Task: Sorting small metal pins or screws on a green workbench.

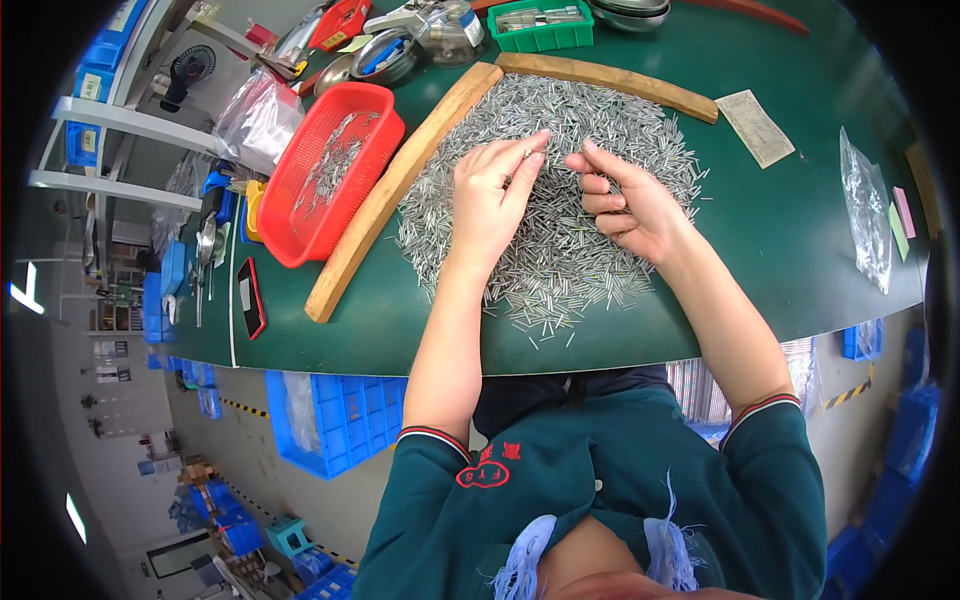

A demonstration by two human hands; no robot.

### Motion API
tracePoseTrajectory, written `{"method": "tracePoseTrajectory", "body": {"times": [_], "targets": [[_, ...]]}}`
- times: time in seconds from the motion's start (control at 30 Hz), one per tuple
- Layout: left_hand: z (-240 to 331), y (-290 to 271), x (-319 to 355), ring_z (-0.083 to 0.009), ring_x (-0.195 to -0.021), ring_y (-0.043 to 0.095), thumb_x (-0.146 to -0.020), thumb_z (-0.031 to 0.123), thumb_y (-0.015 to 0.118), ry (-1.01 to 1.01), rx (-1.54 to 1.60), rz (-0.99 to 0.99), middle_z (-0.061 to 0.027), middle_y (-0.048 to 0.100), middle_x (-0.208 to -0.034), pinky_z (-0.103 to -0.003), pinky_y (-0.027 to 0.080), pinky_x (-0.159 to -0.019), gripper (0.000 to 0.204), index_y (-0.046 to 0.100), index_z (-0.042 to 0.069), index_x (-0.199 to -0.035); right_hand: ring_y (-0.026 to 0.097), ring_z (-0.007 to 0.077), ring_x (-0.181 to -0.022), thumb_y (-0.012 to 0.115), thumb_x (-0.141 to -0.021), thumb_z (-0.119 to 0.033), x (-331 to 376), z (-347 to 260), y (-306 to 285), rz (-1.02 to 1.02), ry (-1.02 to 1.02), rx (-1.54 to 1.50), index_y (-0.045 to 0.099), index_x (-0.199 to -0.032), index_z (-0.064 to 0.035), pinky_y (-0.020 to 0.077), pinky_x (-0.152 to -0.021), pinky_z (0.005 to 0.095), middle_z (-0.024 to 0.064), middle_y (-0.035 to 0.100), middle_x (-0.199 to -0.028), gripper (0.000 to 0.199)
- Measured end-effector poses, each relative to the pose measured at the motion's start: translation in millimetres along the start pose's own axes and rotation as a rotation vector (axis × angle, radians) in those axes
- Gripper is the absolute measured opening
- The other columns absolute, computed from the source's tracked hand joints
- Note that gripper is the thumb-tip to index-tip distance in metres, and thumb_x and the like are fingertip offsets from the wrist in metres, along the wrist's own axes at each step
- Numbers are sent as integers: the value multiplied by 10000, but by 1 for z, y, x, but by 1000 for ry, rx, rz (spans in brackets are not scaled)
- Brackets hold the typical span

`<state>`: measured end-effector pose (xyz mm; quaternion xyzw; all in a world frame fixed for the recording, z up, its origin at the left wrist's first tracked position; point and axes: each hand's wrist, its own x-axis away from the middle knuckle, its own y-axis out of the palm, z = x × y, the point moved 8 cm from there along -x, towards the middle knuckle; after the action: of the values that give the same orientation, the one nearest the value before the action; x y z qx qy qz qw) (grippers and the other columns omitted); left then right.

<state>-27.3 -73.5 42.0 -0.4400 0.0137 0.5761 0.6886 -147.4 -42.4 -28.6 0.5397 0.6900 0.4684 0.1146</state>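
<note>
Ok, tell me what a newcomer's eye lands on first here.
First, the big heap of small metal pins spread over the green table, fenced by two wooden strips. Over it, the left hand pinches a pin while the right hand curls beside it. Left of the strips sits a bright red basket holding a few more pins.

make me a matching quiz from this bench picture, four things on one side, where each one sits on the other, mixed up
Things:
1. red basket
2. phone
3. green bin
4. paper slip

Places:
A. far edge of the table, beyond the pins
B. right of the pins, past the wooden strip's end
C. near left table edge, below the basket
D. left of the long wooden strip

Pairs: 1-D, 2-C, 3-A, 4-B
</note>
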Motion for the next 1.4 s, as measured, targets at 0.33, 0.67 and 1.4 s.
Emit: {"method": "tracePoseTrajectory", "body": {"times": [0.33,0.67,1.4], "targets": [[12,5,1,-216,-915,566,-855,152,560,36,50,-22,-66,627,-997,-366,352,-895,223,647,110,-1056,310,-22,-500,533,-906,-278,2,-3,1,25,-29,83,552,-1090,10,190,-349,122,-71,381,-659,342],[38,12,4,-216,-992,542,-839,159,572,227,-74,-90,-49,599,-1027,-421,324,-946,264,618,92,-1091,347,-2,-510,479,-924,-331,2,15,3,-4,117,-70,516,-952,-32,210,-330,112,-13,440,-725,303],[39,14,5,-202,-1006,551,-789,195,632,212,-64,-85,-20,623,-982,-388,347,-934,247,664,105,-1016,354,10,-485,415,-899,-186,3,14,5,4,139,-134,445,-923,-65,202,-291,115,5,446,-725,127]]}}
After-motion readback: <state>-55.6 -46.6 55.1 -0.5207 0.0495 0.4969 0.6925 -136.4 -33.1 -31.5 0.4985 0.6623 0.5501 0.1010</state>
